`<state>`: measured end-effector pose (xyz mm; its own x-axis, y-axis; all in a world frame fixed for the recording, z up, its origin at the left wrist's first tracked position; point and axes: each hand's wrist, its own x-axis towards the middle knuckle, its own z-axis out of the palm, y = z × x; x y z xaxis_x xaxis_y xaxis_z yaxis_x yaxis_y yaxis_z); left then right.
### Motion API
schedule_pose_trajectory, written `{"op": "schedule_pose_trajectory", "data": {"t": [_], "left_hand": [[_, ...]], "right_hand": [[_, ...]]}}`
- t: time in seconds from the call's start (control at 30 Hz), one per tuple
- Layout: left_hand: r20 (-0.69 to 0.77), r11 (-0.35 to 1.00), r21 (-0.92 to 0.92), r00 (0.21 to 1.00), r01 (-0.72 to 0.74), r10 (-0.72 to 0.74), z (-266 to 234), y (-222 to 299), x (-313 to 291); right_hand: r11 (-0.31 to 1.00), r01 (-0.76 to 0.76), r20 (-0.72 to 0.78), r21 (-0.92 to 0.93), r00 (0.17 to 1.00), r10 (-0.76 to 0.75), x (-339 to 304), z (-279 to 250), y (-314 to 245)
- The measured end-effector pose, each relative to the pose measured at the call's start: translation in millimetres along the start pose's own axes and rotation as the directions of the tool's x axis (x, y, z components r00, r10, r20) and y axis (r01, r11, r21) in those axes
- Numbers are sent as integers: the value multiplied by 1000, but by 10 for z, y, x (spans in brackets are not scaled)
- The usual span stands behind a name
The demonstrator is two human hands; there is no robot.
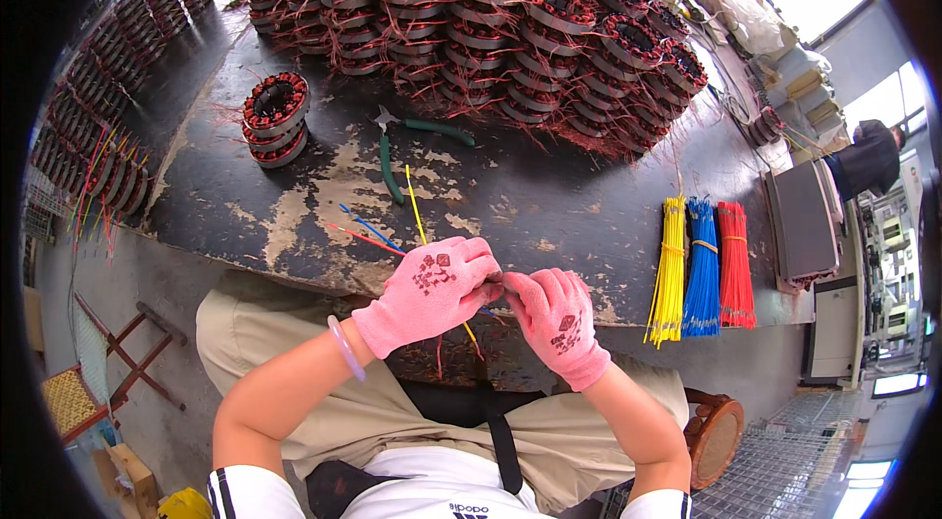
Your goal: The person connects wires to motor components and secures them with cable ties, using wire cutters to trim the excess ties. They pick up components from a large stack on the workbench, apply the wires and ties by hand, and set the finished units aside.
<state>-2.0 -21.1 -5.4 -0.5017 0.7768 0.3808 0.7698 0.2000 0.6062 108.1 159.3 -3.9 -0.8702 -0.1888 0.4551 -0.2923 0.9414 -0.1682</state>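
L hand, gloved pink, was curled closed & looked to be gripping three wires: yellow wire, blue wire & red wire. Their tails stuck out past its knuckles, over the near part of the desk; more wire ends showed below the hands, twd the lap. R hand, same glove, had thumb & fingertips pinched together, right by the L fingertips; cdn't tell what sat btwn them, too small. Prob. a fine wire-end job. To do it well, L hand needed to anchor firmly, w/ R hand working in small, even turns, no strand nicked or left loose. Fanned tails prob. helped avoid a colour mix-up.

Just beyond the wires, green-handled cutters lay spread on the desk. Short ring stack stood farther L; big ring pile filled the far side. Well to the R: yellow bundle, blue bundle & red bundle, side by side, near the edge.
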Motion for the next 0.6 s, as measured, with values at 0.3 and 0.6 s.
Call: {"op": "schedule_pose_trajectory", "data": {"t": [0.3, 0.6], "left_hand": [[62, 999, 24, 998, -34, 33, -32, -13, -4], [277, 980, 158, 958, -119, 72, -975, 27, -89]], "right_hand": [[995, 95, -42, -11, 995, -95, 11, 22, 83], [979, 190, 62, -75, 981, -186, 76, 31, 140]]}}
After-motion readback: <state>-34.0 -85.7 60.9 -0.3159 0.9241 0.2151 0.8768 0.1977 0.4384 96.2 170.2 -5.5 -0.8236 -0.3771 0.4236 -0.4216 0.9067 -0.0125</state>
